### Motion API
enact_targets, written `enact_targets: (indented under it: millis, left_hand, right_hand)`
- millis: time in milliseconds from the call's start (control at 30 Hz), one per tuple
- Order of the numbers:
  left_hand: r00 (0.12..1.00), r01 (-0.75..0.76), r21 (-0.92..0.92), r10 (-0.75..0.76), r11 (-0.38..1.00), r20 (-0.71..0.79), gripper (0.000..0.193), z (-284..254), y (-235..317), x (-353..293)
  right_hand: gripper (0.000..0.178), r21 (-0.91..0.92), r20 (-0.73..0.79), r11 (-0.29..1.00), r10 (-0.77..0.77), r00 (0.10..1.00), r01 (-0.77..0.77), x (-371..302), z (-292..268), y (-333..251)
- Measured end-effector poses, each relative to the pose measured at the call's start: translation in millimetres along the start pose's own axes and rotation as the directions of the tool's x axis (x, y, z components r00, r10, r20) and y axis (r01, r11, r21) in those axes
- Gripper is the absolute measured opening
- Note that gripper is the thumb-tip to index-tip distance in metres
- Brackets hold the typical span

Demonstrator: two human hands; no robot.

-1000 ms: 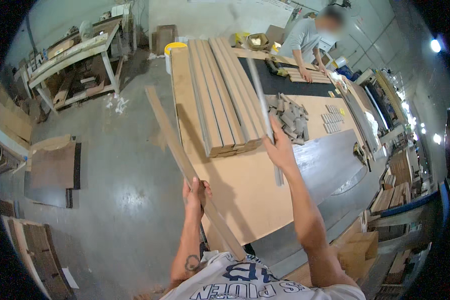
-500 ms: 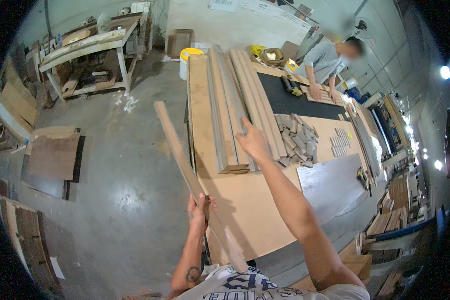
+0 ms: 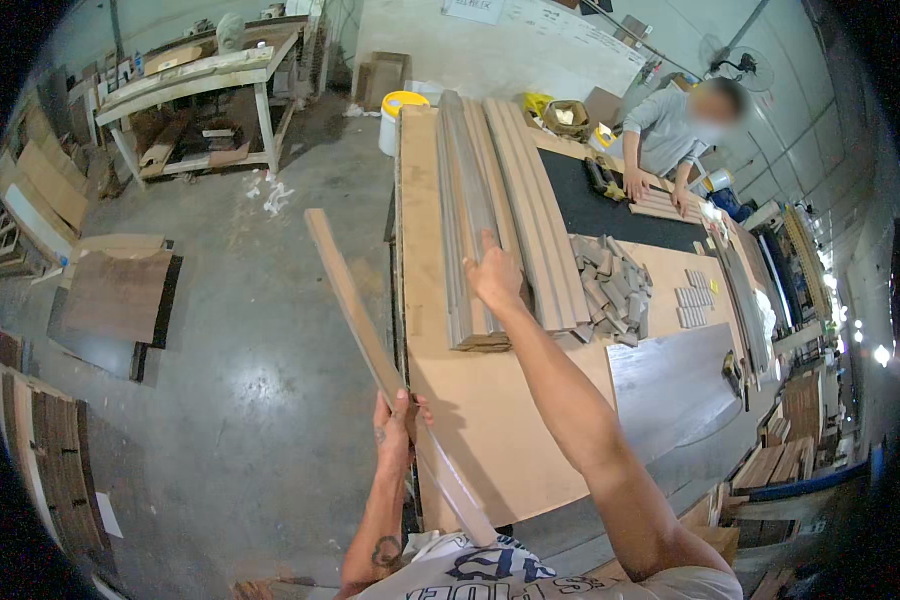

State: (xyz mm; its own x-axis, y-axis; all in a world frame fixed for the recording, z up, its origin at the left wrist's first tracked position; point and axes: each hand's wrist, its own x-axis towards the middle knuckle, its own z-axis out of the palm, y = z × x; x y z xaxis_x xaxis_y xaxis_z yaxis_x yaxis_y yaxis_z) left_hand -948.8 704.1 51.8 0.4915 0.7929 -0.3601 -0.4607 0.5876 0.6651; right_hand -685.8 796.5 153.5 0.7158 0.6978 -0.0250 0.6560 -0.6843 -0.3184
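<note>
My left hand (image 3: pixel 395 425) is closed around a long, narrow wooden strip (image 3: pixel 348 300). The strip slants from over the floor down to my shirt. My right hand (image 3: pixel 495 278) rests on top of a stack of long wooden strips (image 3: pixel 457 240) on the workbench (image 3: pixel 500 425). Its index finger points along the stack and its thumb sticks out to the side; the other fingers are partly hidden. Beside that stack lies a second row of long strips (image 3: pixel 530 200). To its right is a heap of short wooden blocks (image 3: pixel 615 290).
A grey sheet (image 3: pixel 675 385) lies on the bench's near right. Across the black mat (image 3: pixel 590 200), a co-worker (image 3: pixel 660 130) handles slats (image 3: pixel 667 206). A white bucket with a yellow rim (image 3: pixel 402 122) stands at the far left corner. Boards (image 3: pixel 115 300) lie on the floor to the left.
My right hand has moved a little left across the stacked strips. My left hand keeps its hold on the strip. The whole view has shifted slightly, so the bench sits farther right.
</note>
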Motion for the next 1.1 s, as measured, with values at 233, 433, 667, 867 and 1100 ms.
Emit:
enact_targets:
  millis: [233,433,667,867,1100]
  left_hand:
    - [1.000,0.014,0.038,-0.014,0.999,-0.010,0.028,-0.2,-0.3,-0.6]
    - [1.000,0.015,0.079,-0.014,0.997,-0.013,0.027,18.4,13.9,-4.6]
    - [0.999,0.002,0.065,-0.005,0.998,0.052,0.027,22.1,5.1,-2.4]
    - [0.999,0.017,0.115,-0.021,0.993,0.027,0.028,22.1,10.6,-11.0]
    - [0.998,0.047,0.102,-0.052,0.994,0.046,0.027,29.1,4.1,-5.0]
  right_hand:
    - [0.058,-0.054,-0.063,0.997,-0.050,0.997,0.047,-0.4,9.6,0.8]
    - [0.050,-0.090,-0.056,0.986,-0.146,0.988,0.141,13.0,12.9,11.4]
    - [0.045,-0.056,-0.076,0.992,-0.114,0.991,0.110,16.6,13.2,15.7]
    - [0.036,-0.181,0.084,0.962,-0.191,0.978,0.204,0.8,-2.2,-8.9]
    - [0.037,-0.080,-0.001,0.990,-0.119,0.993,0.119,14.6,14.7,7.4]
